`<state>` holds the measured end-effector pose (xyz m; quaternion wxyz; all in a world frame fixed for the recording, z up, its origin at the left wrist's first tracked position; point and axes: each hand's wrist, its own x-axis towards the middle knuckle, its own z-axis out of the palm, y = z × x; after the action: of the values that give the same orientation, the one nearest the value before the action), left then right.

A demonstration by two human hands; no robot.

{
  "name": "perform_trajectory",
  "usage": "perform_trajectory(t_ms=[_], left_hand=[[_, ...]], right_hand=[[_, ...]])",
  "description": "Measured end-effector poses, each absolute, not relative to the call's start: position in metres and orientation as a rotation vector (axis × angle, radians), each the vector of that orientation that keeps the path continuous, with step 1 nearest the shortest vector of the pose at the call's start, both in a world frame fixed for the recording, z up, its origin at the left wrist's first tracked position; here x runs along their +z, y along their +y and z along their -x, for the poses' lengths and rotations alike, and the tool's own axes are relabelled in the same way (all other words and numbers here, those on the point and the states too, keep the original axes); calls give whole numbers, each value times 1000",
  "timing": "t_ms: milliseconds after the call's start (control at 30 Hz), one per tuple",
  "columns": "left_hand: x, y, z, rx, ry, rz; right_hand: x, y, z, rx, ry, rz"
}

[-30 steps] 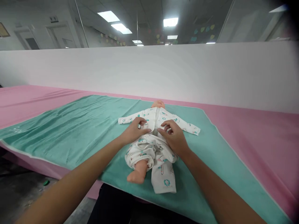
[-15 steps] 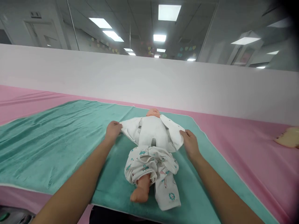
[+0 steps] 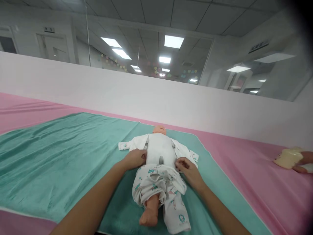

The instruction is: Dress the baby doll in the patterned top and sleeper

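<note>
One green blanket [image 3: 56, 156] carries the doll [image 3: 160, 142] on its back. Its jacket [image 3: 182, 149], held wide half a second ago, now lies spread without my pulling, so the white torso [image 3: 156, 155] is, I judge, easier to reach. My left hand [image 3: 135, 159] and right hand [image 3: 187, 167] flank its waist, each grip half-curled; whether either pinches cloth, I cannot tell.

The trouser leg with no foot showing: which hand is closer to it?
The right. The right hand is just beyond that trouser leg, beside the doll; the left hand is farther off, at the doll's other side.
</note>
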<state>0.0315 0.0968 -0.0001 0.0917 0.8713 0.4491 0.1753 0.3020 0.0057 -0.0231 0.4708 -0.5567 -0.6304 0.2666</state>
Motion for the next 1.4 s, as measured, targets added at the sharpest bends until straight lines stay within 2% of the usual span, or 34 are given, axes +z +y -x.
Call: perform_trajectory(t_ms=[100,267,333,433,533,733,867,933,1033,1133,1400], left_hand=[[2,96,-25,372,1423,-2669],[7,95,-21,340,1939,-2555],[9,92,-24,477,1887,-2547],[9,85,-32,797,1526,-2560],[6,82,-39,898,1329,-2497],[-2,93,-34,442,1805,-2507],[-1,94,-30,409,1950,-2507],[2,91,-31,556,1846,-2488],[8,85,-37,768,1420,-2265],[12,79,-41,790,1058,-1974],[31,68,-31,466,668,-2251]], right_hand=[[-28,8,-296,856,-1600,1292],[-31,3,-306,1083,-1676,1255],[-28,0,-307,1165,-1696,1221],[-20,-6,-305,1234,-1748,1183],[-13,-11,-302,1163,-1853,1135],[-18,-10,-302,809,-1734,1276],[-26,-6,-301,549,-1603,1386],[-29,-4,-299,471,-1577,1392],[-33,-1,-295,388,-1552,1372],[-36,2,-294,381,-1521,1314],[-18,-4,-301,958,-1575,1163]])
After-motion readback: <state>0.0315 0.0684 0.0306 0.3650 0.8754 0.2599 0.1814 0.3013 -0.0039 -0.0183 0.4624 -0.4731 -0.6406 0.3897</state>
